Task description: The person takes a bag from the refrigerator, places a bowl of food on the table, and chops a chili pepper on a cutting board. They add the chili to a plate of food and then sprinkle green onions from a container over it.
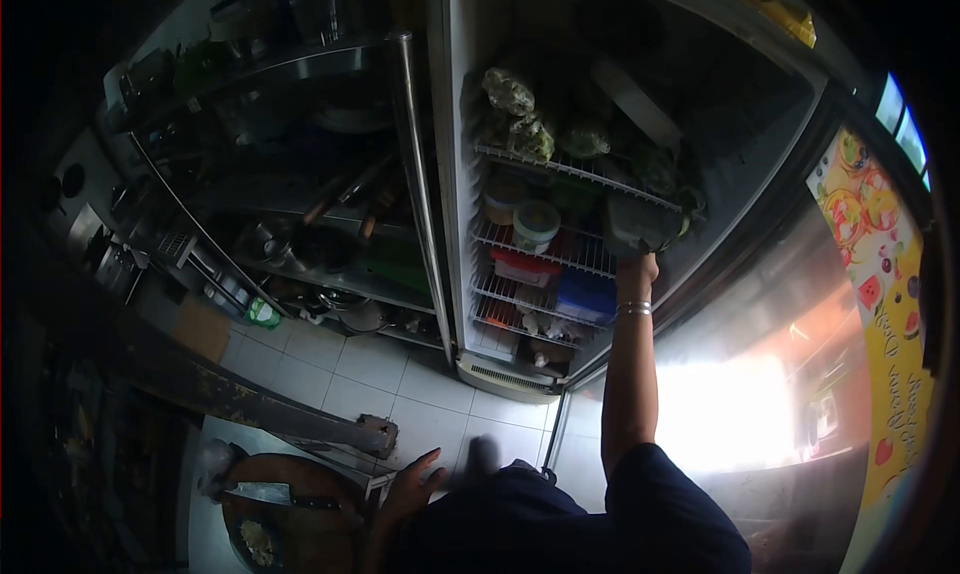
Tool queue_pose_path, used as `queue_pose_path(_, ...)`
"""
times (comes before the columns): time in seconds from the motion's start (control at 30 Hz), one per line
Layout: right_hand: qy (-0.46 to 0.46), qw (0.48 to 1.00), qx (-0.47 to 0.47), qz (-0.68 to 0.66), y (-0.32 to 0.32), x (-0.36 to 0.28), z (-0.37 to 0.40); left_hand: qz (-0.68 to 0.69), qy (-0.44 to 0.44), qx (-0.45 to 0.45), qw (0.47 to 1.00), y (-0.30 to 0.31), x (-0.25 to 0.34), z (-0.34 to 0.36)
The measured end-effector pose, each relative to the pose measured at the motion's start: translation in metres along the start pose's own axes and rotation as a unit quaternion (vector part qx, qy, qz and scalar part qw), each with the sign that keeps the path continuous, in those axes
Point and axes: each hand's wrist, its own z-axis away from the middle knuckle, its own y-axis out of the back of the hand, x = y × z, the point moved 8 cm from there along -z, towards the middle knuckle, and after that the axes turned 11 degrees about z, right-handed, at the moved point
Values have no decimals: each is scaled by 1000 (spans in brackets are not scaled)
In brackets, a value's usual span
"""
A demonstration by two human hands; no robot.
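My right arm stretches into the open refrigerator [470, 369]. At its end my right hand [640, 264] is closed on the near edge of a greyish plastic container [640, 219]; most of the fingers are in shadow. Green leafy stalks [686, 214] hang beside that container. Low in the view, my left hand [408, 489] is empty with its fingers apart, near a round wooden chopping board [300, 534]. A cleaver-like knife [265, 492] and a small pile of pale chopped food [258, 542] lie on the board.
Wire shelves hold bagged vegetables [530, 134], a round tub [536, 226], a red container [525, 269] and a blue box [586, 296]. A metal rack [340, 289] with pans stands left. The shiny door [740, 424] swings out at right.
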Motion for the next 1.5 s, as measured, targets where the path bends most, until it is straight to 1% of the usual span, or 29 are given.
queue_pose_path(0.07,-88,985,90,121,0,4,23,-6,6,1,1000,1,2,-2)
queue_pose_path(0.13,15,965,-63,255,-89,-57,101,4,-12,-7,1000,0,5,-3)
queue_pose_path(0.17,219,913,-89,331,-130,-109,130,6,-12,-3,1000,1,6,-6)
queue_pose_path(0.2,408,817,-115,390,-171,-147,163,-46,-37,-9,998,0,14,-10)
queue_pose_path(0.23,550,678,-49,485,-193,-177,169,-94,-54,-5,994,0,20,-6)
queue_pose_path(0.27,604,603,-17,521,-219,-193,159,-75,-16,1,997,-1,31,0)
queue_pose_path(0.3,603,555,-21,573,-236,-199,136,-37,35,-39,998,-5,37,4)
queue_pose_path(0.37,562,461,-74,682,-262,-182,61,-26,-17,-75,997,-8,56,20)
queue_pose_path(0.43,540,406,-125,727,-264,-167,13,70,-32,-169,983,-22,49,36)
queue_pose_path(0.47,540,386,-135,736,-268,-160,0,143,23,-223,964,-27,58,54)
queue_pose_path(0.5,547,365,-141,740,-271,-153,-2,144,-13,-220,965,-25,49,63)
queue_pose_path(0.53,555,353,-134,742,-272,-152,1,140,-51,-225,963,-26,42,72)
queue_pose_path(0.57,562,343,-126,742,-275,-150,8,156,-52,-194,967,-14,51,87)
queue_pose_path(0.63,582,335,-111,733,-271,-151,45,154,60,-198,966,-5,69,130)
queue_pose_path(0.67,592,341,-108,723,-270,-151,64,166,60,-182,967,-8,65,144)
queue_pose_path(0.73,612,354,-101,700,-268,-157,103,167,-26,-112,979,-4,68,168)
queue_pose_path(0.87,656,407,-112,625,-259,-160,209,148,-81,-50,984,-3,47,225)
queue_pose_path(0.93,676,436,-135,578,-256,-163,274,198,-152,-29,968,0,46,260)
queue_pose_path(1.07,686,488,-218,494,-243,-153,415,272,-233,6,934,22,9,341)
queue_pose_path(1.13,670,513,-292,451,-237,-140,488,395,-249,37,884,42,-22,385)
queue_pose_path(1.17,654,526,-335,429,-234,-132,524,408,-224,99,879,51,-37,405)
queue_pose_path(1.2,633,535,-384,407,-229,-121,561,411,-227,104,877,55,-34,423)
queue_pose_path(1.27,548,553,-513,360,-223,-93,633,500,-178,279,800,83,-50,464)
queue_pose_path(1.3,487,552,-591,329,-219,-73,671,519,-183,295,781,88,-69,475)
queue_pose_path(1.33,416,536,-674,294,-215,-51,716,520,-186,296,779,98,-65,489)
queue_pose_path(1.4,247,439,-835,223,-203,2,821,592,-123,394,692,122,-75,523)
queue_pose_path(1.43,181,380,-886,194,-195,24,874,594,-124,390,692,127,-83,532)
queue_pose_path(1.47,227,394,-887,83,-175,49,917,598,-173,423,658,137,-94,549)
queue_pose_path(1.5,266,336,-900,80,-154,74,948,601,-221,457,618,144,-106,566)
